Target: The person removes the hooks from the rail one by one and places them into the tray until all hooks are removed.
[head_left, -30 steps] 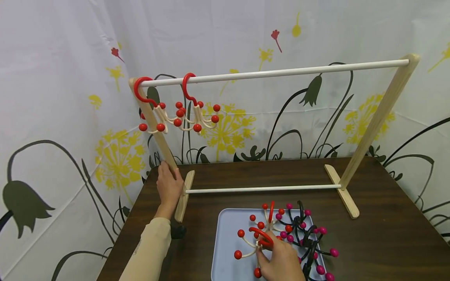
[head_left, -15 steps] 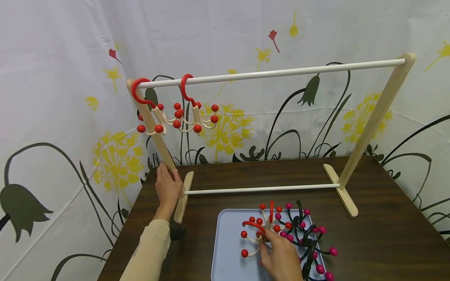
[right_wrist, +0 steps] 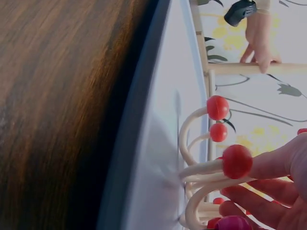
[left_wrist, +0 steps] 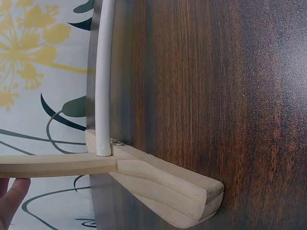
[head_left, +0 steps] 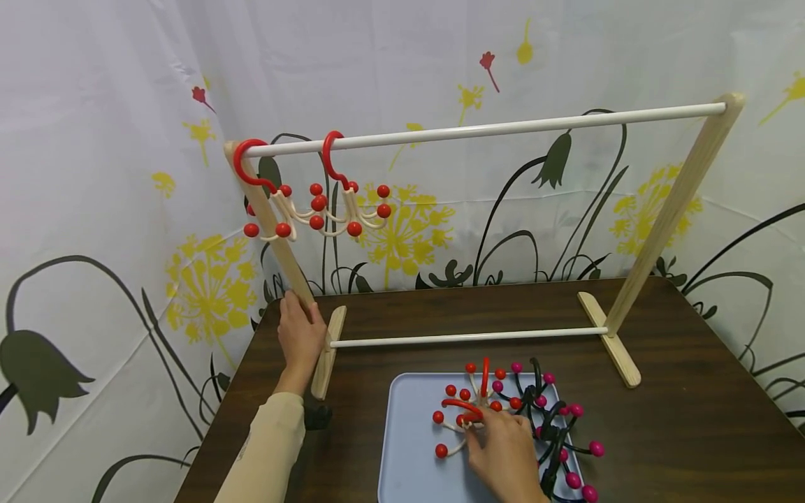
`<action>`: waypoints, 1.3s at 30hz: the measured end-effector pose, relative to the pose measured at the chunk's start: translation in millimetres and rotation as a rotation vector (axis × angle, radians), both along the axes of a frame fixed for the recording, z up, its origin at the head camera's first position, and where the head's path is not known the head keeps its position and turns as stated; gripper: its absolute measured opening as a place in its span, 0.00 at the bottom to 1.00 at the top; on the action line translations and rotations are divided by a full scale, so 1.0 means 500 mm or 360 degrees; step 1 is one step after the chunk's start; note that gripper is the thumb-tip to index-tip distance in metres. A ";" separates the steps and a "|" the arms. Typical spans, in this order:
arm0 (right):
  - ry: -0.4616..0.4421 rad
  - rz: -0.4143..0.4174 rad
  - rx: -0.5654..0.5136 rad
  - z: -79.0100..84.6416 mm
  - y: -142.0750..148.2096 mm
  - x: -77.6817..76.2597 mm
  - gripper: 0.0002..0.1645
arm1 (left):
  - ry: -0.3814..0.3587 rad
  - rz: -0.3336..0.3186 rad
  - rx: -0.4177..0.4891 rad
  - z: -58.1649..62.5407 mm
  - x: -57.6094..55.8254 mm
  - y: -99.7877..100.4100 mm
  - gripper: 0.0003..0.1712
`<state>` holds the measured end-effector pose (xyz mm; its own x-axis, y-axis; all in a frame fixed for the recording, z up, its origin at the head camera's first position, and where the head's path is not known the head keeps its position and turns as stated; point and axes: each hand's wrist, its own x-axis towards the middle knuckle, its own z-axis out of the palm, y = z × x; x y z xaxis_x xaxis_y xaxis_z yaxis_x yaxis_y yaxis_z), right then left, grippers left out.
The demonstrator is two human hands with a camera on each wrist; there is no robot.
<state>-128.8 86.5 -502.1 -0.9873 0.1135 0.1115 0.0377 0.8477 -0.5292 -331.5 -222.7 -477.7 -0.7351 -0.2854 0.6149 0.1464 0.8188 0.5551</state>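
My left hand (head_left: 302, 334) holds the left wooden post (left_wrist: 57, 165) of a rack low down, its fingers partly hidden behind the wood. My right hand (head_left: 505, 450) pinches a red-hooked hanger (head_left: 463, 407) low over the blue-grey tray (head_left: 405, 419). In the right wrist view, thumb and fingers are at the cream prongs (right_wrist: 196, 170) with red ball tips (right_wrist: 237, 161). Another red-hooked hanger (head_left: 485, 377) is right behind it in the tray. Two more red-hooked hangers, one at the far left (head_left: 251, 178) and one beside it (head_left: 336, 161), hang from the white top rail (head_left: 490, 130).
Black hangers with magenta tips (head_left: 553, 434) lie at the tray's right side, some over its rim. The rack's lower white rail (head_left: 465, 339) and right foot (head_left: 610, 342) stand behind the tray on the dark wooden table (head_left: 692, 419). A patterned curtain (head_left: 409, 63) hangs behind.
The right hand has turned and shifted slightly, and the hanger it pinches has moved a little right and up in the head view. The left hand stays on the post.
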 end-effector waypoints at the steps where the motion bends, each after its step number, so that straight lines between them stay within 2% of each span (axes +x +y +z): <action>1: -0.0009 -0.0003 -0.0032 0.000 0.001 0.000 0.21 | 0.0003 0.0002 -0.0003 0.000 0.000 0.000 0.16; 7: -0.0081 -0.0016 -0.0254 0.005 0.004 -0.001 0.24 | 0.0008 0.0011 -0.0006 -0.002 -0.002 -0.001 0.16; 13: -0.0087 -0.0087 -0.0380 0.018 0.008 0.005 0.25 | 0.0025 0.0014 -0.0015 -0.004 -0.004 -0.006 0.17; 16: -0.0086 -0.0097 -0.0435 0.031 0.005 0.010 0.29 | 0.0037 0.0020 -0.0015 -0.004 -0.003 -0.007 0.17; 19: -0.0088 -0.0079 -0.0453 0.050 0.001 0.016 0.39 | 0.0029 0.0015 -0.0019 -0.003 -0.003 -0.007 0.17; 24: -0.0062 -0.0011 -0.0400 0.100 0.005 0.037 0.55 | 0.0007 0.0003 -0.0015 -0.002 -0.002 -0.003 0.18; 30: 0.0018 0.0104 -0.0416 0.182 0.027 0.063 0.59 | 0.0010 0.0006 -0.0009 0.000 -0.001 -0.002 0.18; 35: 0.0136 0.0214 -0.0372 0.250 0.048 0.063 0.57 | -0.0001 0.0004 -0.0005 0.000 -0.001 -0.002 0.18; 39: 0.0414 0.0421 -0.0329 0.291 0.057 0.040 0.48 | -0.0022 0.0007 -0.0008 0.000 0.000 -0.001 0.19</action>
<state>-108.7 114.8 -356.4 -0.9274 -0.0937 0.3620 -0.3239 0.6851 -0.6524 -331.7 -223.3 -477.6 -0.7425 -0.2857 0.6059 0.1349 0.8222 0.5530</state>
